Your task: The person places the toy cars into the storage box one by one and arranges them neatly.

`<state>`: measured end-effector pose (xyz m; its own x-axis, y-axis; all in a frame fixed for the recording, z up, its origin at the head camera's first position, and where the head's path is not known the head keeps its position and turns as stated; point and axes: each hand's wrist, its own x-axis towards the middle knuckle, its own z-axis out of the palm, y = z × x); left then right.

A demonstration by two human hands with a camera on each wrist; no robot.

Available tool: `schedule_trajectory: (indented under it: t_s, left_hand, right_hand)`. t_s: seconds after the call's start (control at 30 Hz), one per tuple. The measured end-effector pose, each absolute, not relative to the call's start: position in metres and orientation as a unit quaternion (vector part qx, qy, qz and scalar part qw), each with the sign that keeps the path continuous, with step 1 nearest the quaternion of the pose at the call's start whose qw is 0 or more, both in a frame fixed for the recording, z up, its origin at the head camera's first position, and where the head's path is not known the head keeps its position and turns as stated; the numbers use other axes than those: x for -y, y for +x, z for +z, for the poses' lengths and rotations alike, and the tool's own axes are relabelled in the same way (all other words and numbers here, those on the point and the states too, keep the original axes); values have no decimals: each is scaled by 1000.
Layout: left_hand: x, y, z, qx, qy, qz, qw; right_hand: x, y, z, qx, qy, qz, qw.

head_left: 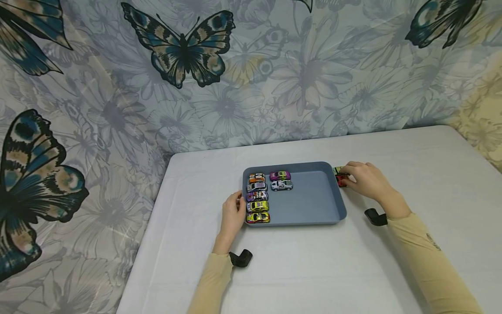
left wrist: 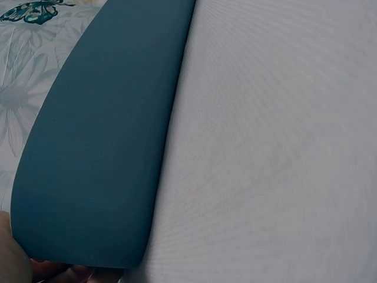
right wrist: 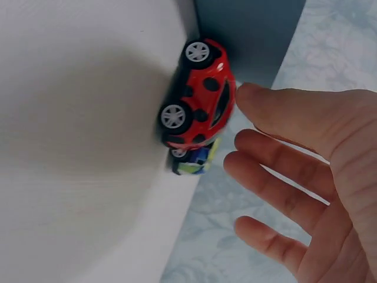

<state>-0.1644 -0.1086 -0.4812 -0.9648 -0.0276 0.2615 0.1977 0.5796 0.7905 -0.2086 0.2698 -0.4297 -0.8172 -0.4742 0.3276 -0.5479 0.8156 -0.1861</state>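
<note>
A blue-grey tray (head_left: 302, 224) lies on the table. My left hand (head_left: 234, 214) grips its left rim; in the left wrist view the fingers show only at the bottom edge, by the tray's side wall (left wrist: 100, 147). Just past the tray's right side, my right hand (head_left: 366, 181) reaches to a red toy car (right wrist: 203, 97) with black spots. The thumb is right at that car's roof, and the other visible fingers are spread and slightly bent. Behind the red car is a green-and-blue toy car (right wrist: 194, 161), partly hidden.
Several toy cars stand in a column along the tray's left side, a yellow one (head_left: 258, 217) nearest. Beside them are a purple-and-green car (head_left: 280, 175) and a silver car (head_left: 282, 185). A white cloth covers the table (head_left: 306, 270); a butterfly-patterned curtain (head_left: 251, 109) hangs behind.
</note>
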Motion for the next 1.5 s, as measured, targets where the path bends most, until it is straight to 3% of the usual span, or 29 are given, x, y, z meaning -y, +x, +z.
schedule_trajectory:
  t_s: [0.53,1.0,1.5]
  left_hand:
    - [108,-163,-479,882,-45,-455,116]
    - [108,-163,-479,882,-48,-453,121]
    - [108,-163,-480,882,-43,-455,117]
  right_hand:
    - [-273,-211,-440,951,262,140,91]
    - [-274,-210,-436,944,274,135,125]
    - [-272,-209,-402,928,283,103,221]
